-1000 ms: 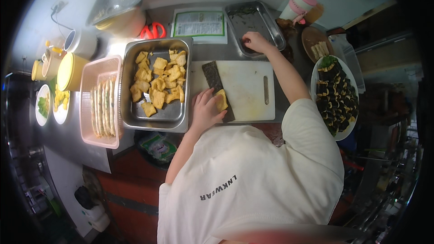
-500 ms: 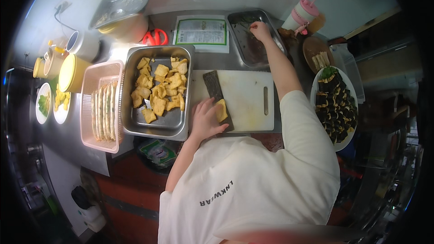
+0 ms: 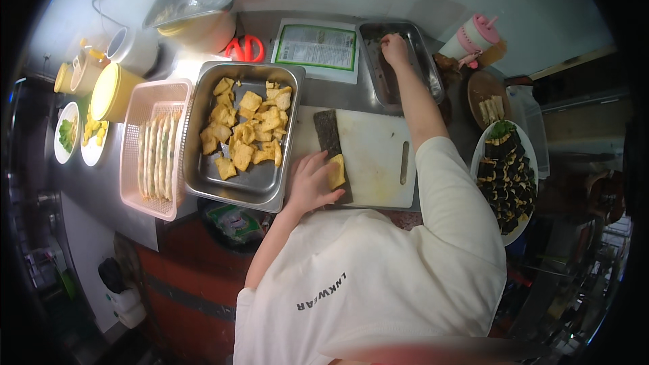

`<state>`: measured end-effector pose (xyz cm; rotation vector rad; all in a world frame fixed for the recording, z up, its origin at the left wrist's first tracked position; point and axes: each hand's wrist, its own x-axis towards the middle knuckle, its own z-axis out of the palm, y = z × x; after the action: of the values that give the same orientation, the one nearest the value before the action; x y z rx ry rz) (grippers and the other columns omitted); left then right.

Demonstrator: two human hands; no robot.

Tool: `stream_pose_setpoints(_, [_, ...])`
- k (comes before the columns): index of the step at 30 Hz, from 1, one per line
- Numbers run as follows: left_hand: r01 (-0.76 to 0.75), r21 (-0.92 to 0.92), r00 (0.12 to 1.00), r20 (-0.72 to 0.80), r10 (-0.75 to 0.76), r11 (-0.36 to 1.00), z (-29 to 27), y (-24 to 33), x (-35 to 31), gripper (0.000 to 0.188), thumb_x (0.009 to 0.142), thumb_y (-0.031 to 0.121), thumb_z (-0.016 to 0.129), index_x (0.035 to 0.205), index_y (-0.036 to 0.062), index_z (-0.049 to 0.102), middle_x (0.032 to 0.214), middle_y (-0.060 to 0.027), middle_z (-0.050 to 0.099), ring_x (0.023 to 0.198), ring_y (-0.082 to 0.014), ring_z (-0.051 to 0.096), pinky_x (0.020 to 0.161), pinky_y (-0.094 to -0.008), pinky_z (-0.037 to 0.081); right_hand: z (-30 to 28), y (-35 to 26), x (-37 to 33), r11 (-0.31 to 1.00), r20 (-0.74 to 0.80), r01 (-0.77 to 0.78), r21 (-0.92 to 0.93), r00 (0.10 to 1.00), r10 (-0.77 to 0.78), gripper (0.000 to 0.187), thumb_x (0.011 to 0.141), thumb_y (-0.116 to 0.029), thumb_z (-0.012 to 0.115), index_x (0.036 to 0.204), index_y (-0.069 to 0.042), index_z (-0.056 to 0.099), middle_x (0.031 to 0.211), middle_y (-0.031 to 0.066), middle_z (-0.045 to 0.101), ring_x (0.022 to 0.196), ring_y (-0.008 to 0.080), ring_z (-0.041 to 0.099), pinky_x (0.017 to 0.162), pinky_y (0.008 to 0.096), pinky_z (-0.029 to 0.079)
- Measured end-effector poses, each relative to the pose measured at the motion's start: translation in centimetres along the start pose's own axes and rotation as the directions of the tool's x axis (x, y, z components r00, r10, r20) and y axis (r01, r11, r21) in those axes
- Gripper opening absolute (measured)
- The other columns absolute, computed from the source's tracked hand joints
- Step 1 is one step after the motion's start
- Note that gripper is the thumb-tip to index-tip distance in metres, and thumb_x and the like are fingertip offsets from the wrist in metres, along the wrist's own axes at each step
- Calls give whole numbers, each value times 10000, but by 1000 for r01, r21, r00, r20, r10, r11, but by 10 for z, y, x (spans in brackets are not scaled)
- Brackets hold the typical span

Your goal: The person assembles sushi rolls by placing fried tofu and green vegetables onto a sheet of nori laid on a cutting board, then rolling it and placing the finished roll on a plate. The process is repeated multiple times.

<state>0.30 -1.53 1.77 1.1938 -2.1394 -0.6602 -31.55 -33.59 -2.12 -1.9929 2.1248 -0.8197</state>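
A dark seaweed strip [image 3: 327, 131] lies lengthwise on the white cutting board [image 3: 375, 142]. On its near half rests a yellow piece that looks like fried tofu or egg [image 3: 336, 172]. My left hand [image 3: 312, 181] lies beside it with the fingers spread, fingertips at the piece's left edge and thumb near the strip's near end. Farther off, my right hand [image 3: 393, 49] is inside a shallow metal tray [image 3: 420, 71], fingers drawn together; what they hold, if anything, is hidden. Left of the board, a deep steel pan [image 3: 260, 186] holds several more yellow pieces [image 3: 250, 132].
A pink basket [image 3: 128, 179] of long pale rolls stands left of the pan. Behind are red scissors [image 3: 245, 49] and a green-edged packet [image 3: 318, 51]. To the right are a pink-and-white tumbler [image 3: 470, 37], a round wooden board [image 3: 478, 84] and an oval plate [image 3: 524, 230] of dark seaweed pieces.
The whole view has shifted a little to the right. Within the shallow tray, my right hand has moved slightly left. My left hand stays beside the yellow piece.
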Motion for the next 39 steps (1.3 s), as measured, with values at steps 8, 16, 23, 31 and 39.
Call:
stream_pose_setpoints(8, [-16,10,1000,-11,17,1000,1,-2,2,558,648,403,779,1122,136,656,1317,-114,514,1211,-338,467,989,-484,358,-29,-11,-6,985,98,124,122,986,-136,154,836,-110,619,947,-12,663,947,142,606,864,293,610,803,370,491])
stream_pose_setpoints(16, [-43,-48,997,-68,39,998,6,-6,2,424,733,282,756,1106,106,658,1281,-133,536,1170,-354,485,974,-439,409,-96,-118,-166,751,500,40,659,722,-478,98,849,-73,604,915,-3,619,907,83,536,807,214,562,757,332,472])
stream_pose_setpoints(23, [-50,-97,991,-125,37,994,4,-6,5,628,691,238,790,1239,48,551,1255,-133,550,1144,-332,510,971,-422,421,-82,-140,-278,763,434,213,610,716,-547,91,792,-11,589,877,-14,621,872,99,537,863,249,545,749,339,459])
stream_pose_setpoints(31, [-100,-48,985,-145,92,994,6,-5,3,509,677,223,789,1129,55,627,1223,-154,558,1135,-348,511,958,-435,425,-70,-130,-293,776,195,329,538,847,-495,116,743,29,622,849,-18,631,870,102,564,861,282,545,744,370,464])
stream_pose_setpoints(39, [-110,-39,969,-227,98,993,11,-8,-1,476,661,254,805,1052,39,640,1219,-152,561,1130,-351,522,941,-429,449,-67,-134,-293,749,212,321,580,828,-519,128,737,23,627,857,-21,635,873,99,578,860,285,546,745,365,468])
